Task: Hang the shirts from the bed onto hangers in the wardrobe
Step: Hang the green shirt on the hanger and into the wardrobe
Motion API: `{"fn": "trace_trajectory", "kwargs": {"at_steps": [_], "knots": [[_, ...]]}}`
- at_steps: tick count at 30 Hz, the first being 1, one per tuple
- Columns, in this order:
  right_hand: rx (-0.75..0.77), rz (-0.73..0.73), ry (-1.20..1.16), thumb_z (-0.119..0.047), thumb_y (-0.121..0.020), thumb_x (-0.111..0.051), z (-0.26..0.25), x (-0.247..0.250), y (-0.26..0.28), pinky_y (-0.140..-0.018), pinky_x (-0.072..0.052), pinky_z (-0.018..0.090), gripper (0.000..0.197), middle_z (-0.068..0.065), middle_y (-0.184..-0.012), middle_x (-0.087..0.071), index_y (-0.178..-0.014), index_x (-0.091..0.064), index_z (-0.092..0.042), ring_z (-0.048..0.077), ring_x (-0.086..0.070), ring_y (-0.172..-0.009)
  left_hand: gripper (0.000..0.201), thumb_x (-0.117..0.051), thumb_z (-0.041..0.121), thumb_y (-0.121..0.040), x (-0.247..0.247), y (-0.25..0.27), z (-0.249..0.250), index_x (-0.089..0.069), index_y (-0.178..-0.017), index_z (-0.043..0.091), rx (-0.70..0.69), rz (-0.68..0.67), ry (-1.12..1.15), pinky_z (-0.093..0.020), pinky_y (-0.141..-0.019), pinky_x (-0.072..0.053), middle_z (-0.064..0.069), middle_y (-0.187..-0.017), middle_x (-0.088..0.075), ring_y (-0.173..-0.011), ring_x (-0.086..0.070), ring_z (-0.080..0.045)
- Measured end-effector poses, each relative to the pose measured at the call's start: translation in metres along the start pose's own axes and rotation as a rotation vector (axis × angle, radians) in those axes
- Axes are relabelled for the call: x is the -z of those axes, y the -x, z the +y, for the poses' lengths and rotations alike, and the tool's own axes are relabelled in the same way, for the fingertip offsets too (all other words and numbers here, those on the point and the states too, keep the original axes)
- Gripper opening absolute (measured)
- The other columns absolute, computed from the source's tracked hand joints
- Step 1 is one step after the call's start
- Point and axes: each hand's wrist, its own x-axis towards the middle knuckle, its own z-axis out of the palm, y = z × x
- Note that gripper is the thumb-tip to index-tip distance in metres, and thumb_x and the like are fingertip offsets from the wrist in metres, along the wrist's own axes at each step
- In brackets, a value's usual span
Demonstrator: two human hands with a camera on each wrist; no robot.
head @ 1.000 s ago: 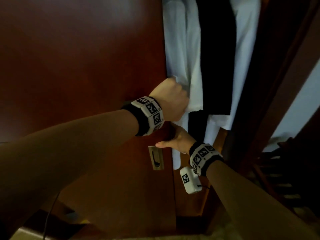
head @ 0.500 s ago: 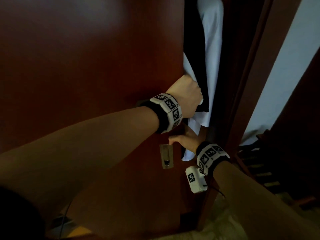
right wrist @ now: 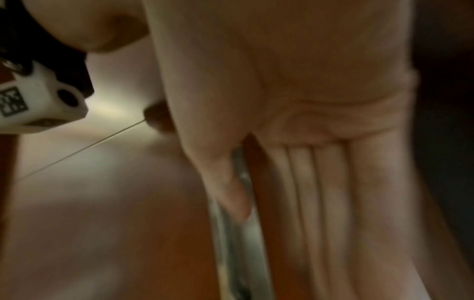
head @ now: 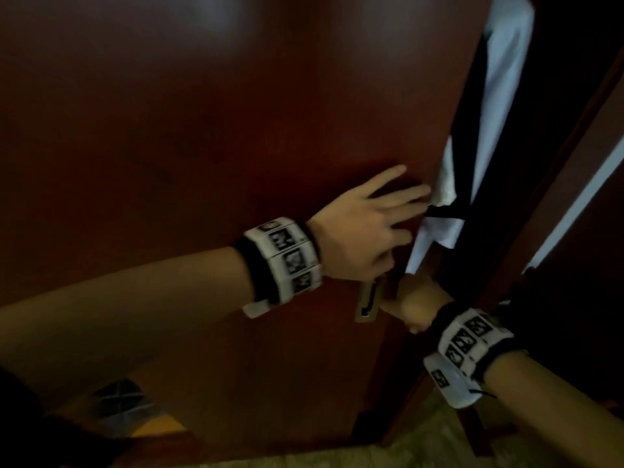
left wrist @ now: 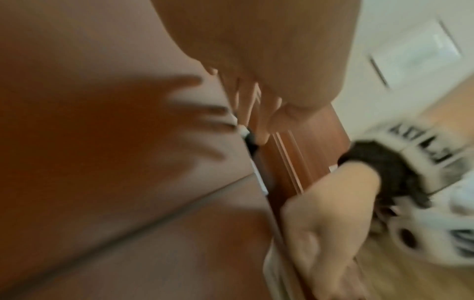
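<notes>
1. Left hand (head: 359, 228): fingers spread flat on the wardrobe door (head: 202, 130), pushing near its edge.
2. Right hand (head: 417, 304): wrapped round the door edge beside the metal handle (head: 366, 304).
3. White shirt (head: 499, 96) and black garment (head: 467, 157) hang in the gap.
4. Risk: fabric or right fingers (right wrist: 330, 203) pinched if the door shuts now.

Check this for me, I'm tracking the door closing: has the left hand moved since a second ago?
Yes. The left hand has left the white shirt and now lies spread flat on the wardrobe door, left of its edge.
</notes>
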Motion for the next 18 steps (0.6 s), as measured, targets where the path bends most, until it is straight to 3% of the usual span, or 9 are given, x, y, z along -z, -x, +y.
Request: {"fn": "trace_trajectory", "kwargs": {"at_steps": [2, 5, 6, 8, 10, 12, 14, 16, 18], "knots": [[0.019, -0.103, 0.159, -0.036, -0.094, -0.056, -0.028, -0.01, 0.01, -0.065, -0.049, 0.03, 0.031, 0.009, -0.085, -0.067, -0.077, -0.056, -0.01, 0.023, -0.063, -0.071, 0.049, -0.056, 0.034, -0.08, 0.001, 0.06, -0.011, -0.066, -0.127, 0.023, 0.1, 0.056, 0.014, -0.057, -0.121, -0.004, -0.014, -0.159, -0.03, -0.151, -0.014, -0.029], [0.234, -0.144, 0.271, -0.035, -0.091, -0.058, -0.103, -0.035, 0.015, -0.062, -0.053, 0.036, 0.037, 0.005, -0.067, -0.06, -0.064, -0.056, -0.01, 0.025, -0.061, -0.065, 0.06, -0.059, 0.031, -0.081, 0.0, 0.152, -0.03, -0.055, -0.14, 0.023, 0.199, 0.018, -0.012, -0.059, -0.12, -0.008, -0.013, -0.164, -0.014, -0.152, -0.005, -0.03], [0.323, -0.14, 0.287, -0.036, -0.091, -0.058, -0.133, -0.047, 0.015, -0.064, -0.056, 0.041, 0.036, 0.005, -0.067, -0.06, -0.069, -0.062, -0.007, 0.027, -0.063, -0.067, 0.062, -0.059, 0.03, -0.082, -0.002, 0.181, -0.038, -0.052, -0.143, 0.024, 0.215, -0.01, -0.028, -0.059, -0.12, -0.009, -0.012, -0.164, -0.012, -0.153, -0.004, -0.03], [0.5, -0.109, 0.313, -0.039, -0.092, -0.056, -0.192, -0.074, 0.01, -0.073, -0.057, 0.043, 0.03, 0.005, -0.087, -0.067, -0.095, -0.07, -0.013, 0.025, -0.064, -0.08, 0.064, -0.059, 0.03, -0.083, -0.006, 0.235, -0.053, -0.048, -0.145, 0.024, 0.247, -0.037, -0.043, -0.059, -0.12, -0.009, -0.012, -0.165, -0.01, -0.152, -0.002, -0.031], [0.652, -0.086, 0.363, -0.039, -0.094, -0.053, -0.249, -0.106, 0.003, -0.084, -0.054, 0.039, 0.035, 0.005, -0.113, -0.065, -0.121, -0.064, -0.019, 0.023, -0.062, -0.099, 0.065, -0.058, 0.028, -0.083, -0.007, 0.288, -0.069, -0.046, -0.147, 0.023, 0.294, -0.024, -0.031, -0.058, -0.121, -0.008, -0.013, -0.164, -0.01, -0.152, -0.002, -0.033], [0.809, -0.028, 0.462, -0.036, -0.095, -0.051, -0.297, -0.138, -0.003, -0.092, -0.05, 0.041, 0.038, 0.006, -0.128, -0.059, -0.127, -0.06, -0.018, 0.025, -0.056, -0.116, 0.069, -0.057, 0.028, -0.083, -0.009, 0.337, -0.079, -0.042, -0.149, 0.022, 0.368, 0.012, -0.029, -0.056, -0.121, -0.005, -0.015, -0.164, -0.008, -0.152, -0.001, -0.034], [0.892, -0.001, 0.673, -0.032, -0.096, -0.049, -0.342, -0.165, -0.015, -0.103, -0.043, 0.046, 0.039, 0.01, -0.14, -0.052, -0.13, -0.058, -0.015, 0.03, -0.045, -0.133, 0.076, -0.059, 0.026, -0.081, -0.012, 0.386, -0.087, -0.035, -0.153, 0.018, 0.489, 0.069, -0.016, -0.054, -0.122, -0.004, -0.021, -0.163, -0.006, -0.152, 0.001, -0.036], [0.962, -0.014, 0.85, -0.027, -0.098, -0.046, -0.377, -0.189, -0.024, -0.118, -0.025, 0.048, 0.041, 0.012, -0.152, -0.041, -0.136, -0.055, -0.014, 0.032, -0.027, -0.145, 0.079, -0.063, 0.021, -0.083, -0.014, 0.427, -0.094, -0.029, -0.153, 0.008, 0.64, 0.181, 0.038, -0.056, -0.122, -0.007, -0.028, -0.16, -0.007, -0.15, 0.0, -0.041], [1.057, -0.002, 0.949, -0.02, -0.098, -0.043, -0.407, -0.214, -0.027, -0.123, -0.015, 0.047, 0.035, 0.015, -0.15, -0.045, -0.126, -0.063, -0.013, 0.032, -0.028, -0.146, 0.076, -0.066, 0.019, -0.089, -0.014, 0.457, -0.105, -0.027, -0.149, -0.006, 0.754, 0.327, 0.08, -0.063, -0.119, -0.012, -0.038, -0.155, -0.008, -0.147, -0.005, -0.051]]}}
